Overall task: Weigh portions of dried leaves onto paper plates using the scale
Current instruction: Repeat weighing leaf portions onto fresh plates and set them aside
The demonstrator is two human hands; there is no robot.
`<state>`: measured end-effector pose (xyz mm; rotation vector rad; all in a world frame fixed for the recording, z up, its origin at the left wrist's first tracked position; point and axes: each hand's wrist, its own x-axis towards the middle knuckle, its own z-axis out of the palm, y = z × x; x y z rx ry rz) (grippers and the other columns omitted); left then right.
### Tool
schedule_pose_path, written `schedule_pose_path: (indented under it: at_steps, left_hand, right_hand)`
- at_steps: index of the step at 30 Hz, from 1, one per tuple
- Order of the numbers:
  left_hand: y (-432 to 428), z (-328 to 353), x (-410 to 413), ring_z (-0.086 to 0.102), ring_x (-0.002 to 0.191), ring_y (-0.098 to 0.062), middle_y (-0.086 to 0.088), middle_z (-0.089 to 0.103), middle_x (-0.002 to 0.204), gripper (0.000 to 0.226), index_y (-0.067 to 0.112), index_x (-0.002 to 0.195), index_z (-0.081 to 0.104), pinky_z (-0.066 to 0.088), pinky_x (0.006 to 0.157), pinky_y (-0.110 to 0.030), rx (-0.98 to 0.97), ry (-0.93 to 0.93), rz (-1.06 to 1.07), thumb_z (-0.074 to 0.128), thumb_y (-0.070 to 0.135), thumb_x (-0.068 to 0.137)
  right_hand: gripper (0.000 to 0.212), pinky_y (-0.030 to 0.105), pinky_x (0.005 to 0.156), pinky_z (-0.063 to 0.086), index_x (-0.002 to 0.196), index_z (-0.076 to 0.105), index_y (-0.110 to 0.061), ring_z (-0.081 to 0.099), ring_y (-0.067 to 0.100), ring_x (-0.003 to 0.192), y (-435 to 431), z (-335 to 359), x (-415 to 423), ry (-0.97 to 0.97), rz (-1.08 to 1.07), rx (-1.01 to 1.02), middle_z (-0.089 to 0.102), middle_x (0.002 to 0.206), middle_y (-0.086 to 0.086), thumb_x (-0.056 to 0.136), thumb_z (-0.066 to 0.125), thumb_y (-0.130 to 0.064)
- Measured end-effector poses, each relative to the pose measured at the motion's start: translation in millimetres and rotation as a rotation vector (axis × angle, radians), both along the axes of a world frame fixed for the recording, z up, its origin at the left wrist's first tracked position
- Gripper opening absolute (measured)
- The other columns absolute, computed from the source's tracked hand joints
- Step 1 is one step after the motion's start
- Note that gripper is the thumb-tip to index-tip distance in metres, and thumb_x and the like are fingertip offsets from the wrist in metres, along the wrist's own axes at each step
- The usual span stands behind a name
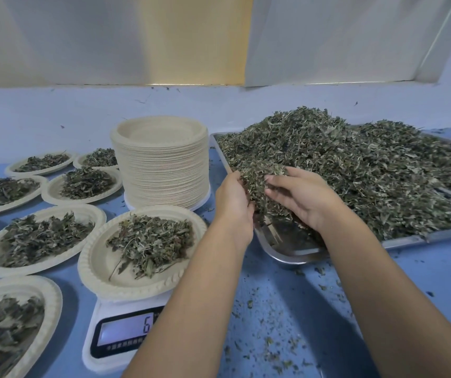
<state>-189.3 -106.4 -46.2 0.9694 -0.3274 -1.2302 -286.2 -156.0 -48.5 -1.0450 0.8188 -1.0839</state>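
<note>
Several filled plates (41,238) lay at the left of the table (287,309), those portions judged done. On the scale (126,331) sat another plate (96,268) with leaves. Its display showed a 6, the rest hidden by a forearm, so this portion looked unfinished. A tall stack of plates (161,170) stood unused behind. The left hand (232,197) and right hand (298,197) were curled round a clump (259,178) over the tray (287,252) corner. The heap of dried leaves (355,173) was large, so much weighing was left.

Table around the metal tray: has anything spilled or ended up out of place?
Yes, leaf crumbs lie scattered over the blue table in front of the metal tray, spilled outside it. Nothing else looks odd.
</note>
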Motion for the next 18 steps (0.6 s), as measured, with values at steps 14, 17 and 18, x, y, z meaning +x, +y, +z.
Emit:
schedule_pose_path:
  at_steps: [14, 17, 18]
  left_hand:
    - [31.2, 27.3, 32.1, 0.056, 0.068, -0.02, -0.012, 0.061, 0.096, 0.049, 0.008, 0.119, 0.055, 0.05, 0.054, -0.024, -0.162, 0.438, 0.026, 0.026, 0.043, 0.101]
    - [42.9, 31.8, 50.2, 0.057, 0.058, -0.02, -0.01, 0.061, 0.081, 0.039, 0.01, 0.097, 0.057, 0.045, 0.039, -0.016, -0.191, 0.434, 0.093, 0.028, 0.036, 0.101]
    - [47.7, 33.0, 57.6, 0.058, 0.054, -0.018, -0.008, 0.06, 0.077, 0.038, 0.011, 0.094, 0.057, 0.044, 0.038, -0.015, -0.207, 0.426, 0.108, 0.028, 0.034, 0.1]
  right_hand:
    - [0.025, 0.017, 0.05, 0.053, 0.063, 0.061, -0.002, 0.058, 0.008, 0.047, 39.2, 28.5, 49.6, -0.151, 0.26, -0.046, 0.062, 0.055, 0.005, 0.084, 0.056, 0.012]
    - [0.034, 0.018, 0.05, 0.052, 0.053, 0.063, -0.007, 0.058, 0.01, 0.052, 51.3, 35.9, 66.7, -0.078, 0.324, -0.082, 0.058, 0.06, 0.005, 0.082, 0.057, 0.011]
    - [0.039, 0.018, 0.05, 0.052, 0.05, 0.064, -0.01, 0.058, 0.01, 0.052, 53.7, 36.3, 74.6, -0.051, 0.356, -0.1, 0.058, 0.06, 0.004, 0.082, 0.057, 0.011]
